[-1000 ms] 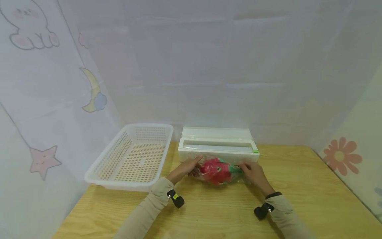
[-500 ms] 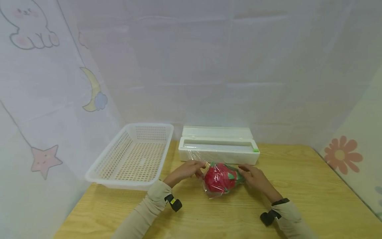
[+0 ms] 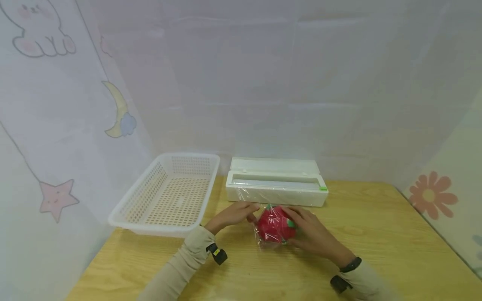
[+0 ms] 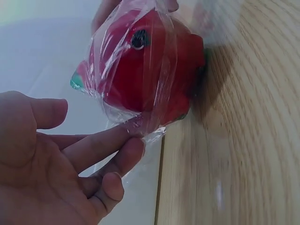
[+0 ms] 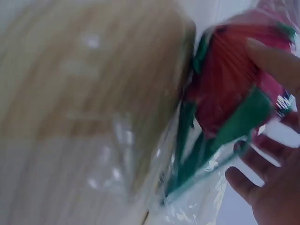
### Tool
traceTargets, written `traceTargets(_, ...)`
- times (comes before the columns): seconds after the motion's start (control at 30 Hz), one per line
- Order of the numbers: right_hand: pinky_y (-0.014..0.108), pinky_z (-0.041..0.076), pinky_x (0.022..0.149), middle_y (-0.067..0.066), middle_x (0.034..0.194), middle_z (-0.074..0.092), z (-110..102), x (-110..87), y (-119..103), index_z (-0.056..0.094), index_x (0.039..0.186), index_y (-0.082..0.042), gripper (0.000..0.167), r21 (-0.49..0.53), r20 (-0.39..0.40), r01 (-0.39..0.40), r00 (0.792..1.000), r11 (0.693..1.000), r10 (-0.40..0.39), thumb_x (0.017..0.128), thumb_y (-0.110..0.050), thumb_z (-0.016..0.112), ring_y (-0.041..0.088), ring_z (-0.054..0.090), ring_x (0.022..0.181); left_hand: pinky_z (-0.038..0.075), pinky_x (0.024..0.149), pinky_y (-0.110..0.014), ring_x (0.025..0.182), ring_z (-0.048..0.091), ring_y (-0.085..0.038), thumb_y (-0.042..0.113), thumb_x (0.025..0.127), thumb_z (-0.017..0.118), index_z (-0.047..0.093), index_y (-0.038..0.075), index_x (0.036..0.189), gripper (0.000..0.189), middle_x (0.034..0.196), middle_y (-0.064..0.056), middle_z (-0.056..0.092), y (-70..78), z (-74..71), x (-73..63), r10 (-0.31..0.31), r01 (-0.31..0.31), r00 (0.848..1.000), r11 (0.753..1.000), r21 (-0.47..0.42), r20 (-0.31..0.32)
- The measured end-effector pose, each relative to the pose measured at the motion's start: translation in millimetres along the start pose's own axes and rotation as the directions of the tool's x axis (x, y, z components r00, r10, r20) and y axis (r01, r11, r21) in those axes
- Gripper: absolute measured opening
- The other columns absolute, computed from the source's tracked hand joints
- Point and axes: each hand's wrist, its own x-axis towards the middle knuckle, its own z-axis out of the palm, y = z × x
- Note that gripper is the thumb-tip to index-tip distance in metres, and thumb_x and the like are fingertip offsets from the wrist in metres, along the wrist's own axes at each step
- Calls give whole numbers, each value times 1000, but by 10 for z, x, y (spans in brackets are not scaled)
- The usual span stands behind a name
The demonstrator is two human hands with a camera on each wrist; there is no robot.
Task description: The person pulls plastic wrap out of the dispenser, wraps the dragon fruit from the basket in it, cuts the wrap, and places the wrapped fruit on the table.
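Observation:
A red dragon fruit (image 3: 273, 225) with green scales, loosely covered in clear cling film (image 4: 159, 70), sits on the wooden table in front of the white box. My right hand (image 3: 314, 234) grips its right side, thumb and fingers spread around it over the film. Green leaf tips (image 5: 187, 164) trail out under that hand in the right wrist view. At the fruit's left, my left hand (image 3: 234, 215) has loosely bent fingers; in the left wrist view some fingertips touch the film's edge, with the thumb apart.
Behind the fruit stands a long white cling film dispenser (image 3: 278, 196), lid raised, a roll lying inside. To the left is a white perforated basket (image 3: 165, 230). The wooden table (image 3: 376, 234) meets a draped wall at the back.
The fruit has come nearer to me, away from the dispenser, and turned. My right hand has moved from the leaf end onto the fruit's body; the left hand has loosened beside the film.

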Motion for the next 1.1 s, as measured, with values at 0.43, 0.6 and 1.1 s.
traceTargets(0.43,57,45,99,16,127,55,179,230,-237,50,142,-6,104,-241,-53,-114,993,964,104,62,-59,89,39,50,119,53,84,-43,85,66,-22,36,109,38,65,-2,121,48,91,-10,72,-170,9,-78,-53,51,996,998,-20,-71)
traceTargets(0.6,55,48,98,17,127,57,150,273,-177,49,142,-3,96,-168,-5,-123,992,978,124,72,-59,82,38,54,118,53,88,-47,90,69,-27,38,109,36,63,-3,125,52,88,-13,74,-178,9,-134,-61,59,991,998,-22,-115)
traceTargets(1.1,44,54,84,11,119,62,128,390,95,51,133,-2,69,158,48,-265,964,951,261,86,-44,77,26,60,104,36,111,-52,137,42,-36,51,94,64,48,10,147,69,147,-16,48,268,327,-130,488,-264,863,660,703,-133)
